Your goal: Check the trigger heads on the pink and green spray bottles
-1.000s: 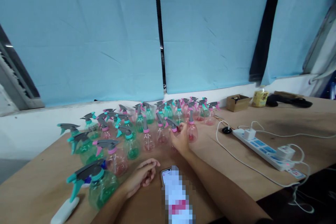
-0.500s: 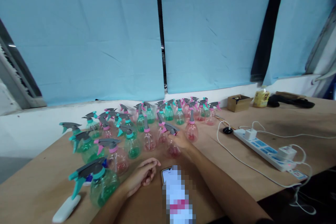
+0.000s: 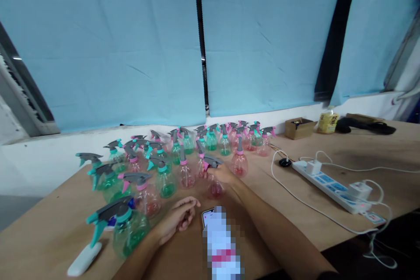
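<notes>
Curled around the neck of a pink spray bottle [image 3: 215,189], the right hand [image 3: 223,173] keeps it upright just beyond the phone [image 3: 220,236]; its base shows deeper red, whether liquid or tinted plastic I cannot tell. Half open and empty, the left hand [image 3: 181,216] lies near a similarly darker-based green spray bottle [image 3: 166,185]. Farther right, a cardboard box [image 3: 299,130] contains dark, indistinct items.

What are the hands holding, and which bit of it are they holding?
The right hand holds a pink spray bottle around its neck, just under the grey spray head. The left hand holds nothing that shows.
</notes>
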A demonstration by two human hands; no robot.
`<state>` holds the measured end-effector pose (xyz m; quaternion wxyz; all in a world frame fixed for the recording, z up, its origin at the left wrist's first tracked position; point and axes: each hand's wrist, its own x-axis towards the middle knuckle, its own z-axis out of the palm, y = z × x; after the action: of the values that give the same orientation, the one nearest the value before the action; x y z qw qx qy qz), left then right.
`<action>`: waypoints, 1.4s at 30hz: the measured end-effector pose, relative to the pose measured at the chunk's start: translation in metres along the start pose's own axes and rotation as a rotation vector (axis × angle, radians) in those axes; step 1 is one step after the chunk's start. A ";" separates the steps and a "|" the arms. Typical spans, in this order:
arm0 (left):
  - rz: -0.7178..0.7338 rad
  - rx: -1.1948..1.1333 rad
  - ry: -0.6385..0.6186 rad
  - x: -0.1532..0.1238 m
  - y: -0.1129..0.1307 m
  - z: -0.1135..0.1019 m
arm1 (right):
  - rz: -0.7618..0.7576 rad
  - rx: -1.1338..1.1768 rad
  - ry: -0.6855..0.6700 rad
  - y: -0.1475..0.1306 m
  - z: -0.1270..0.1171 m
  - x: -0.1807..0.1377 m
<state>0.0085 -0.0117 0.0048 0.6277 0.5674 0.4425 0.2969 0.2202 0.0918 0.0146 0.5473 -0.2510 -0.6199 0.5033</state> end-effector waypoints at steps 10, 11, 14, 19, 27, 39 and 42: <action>-0.002 -0.022 -0.022 0.002 -0.004 -0.002 | 0.020 0.029 -0.089 -0.003 0.007 -0.002; -0.004 -0.021 -0.024 0.002 -0.003 -0.002 | 0.024 0.045 -0.090 -0.003 0.008 -0.002; -0.008 -0.024 -0.029 0.002 -0.003 -0.002 | 0.018 0.041 -0.107 -0.005 0.008 -0.002; -0.008 -0.027 -0.017 0.000 -0.002 -0.002 | 0.002 -0.030 -0.154 -0.006 0.004 -0.002; -0.005 -0.045 -0.028 0.002 -0.004 -0.002 | 0.033 0.038 -0.092 -0.005 0.008 -0.002; 0.006 -0.053 -0.034 0.002 -0.006 -0.003 | 0.064 0.123 -0.079 -0.009 0.012 -0.004; -0.004 -0.046 -0.033 0.002 -0.005 -0.003 | 0.059 0.114 -0.096 -0.011 0.011 -0.005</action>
<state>0.0059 -0.0096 -0.0004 0.6482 0.5569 0.4264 0.2964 0.2137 0.0795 0.0238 0.5151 -0.2132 -0.6079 0.5654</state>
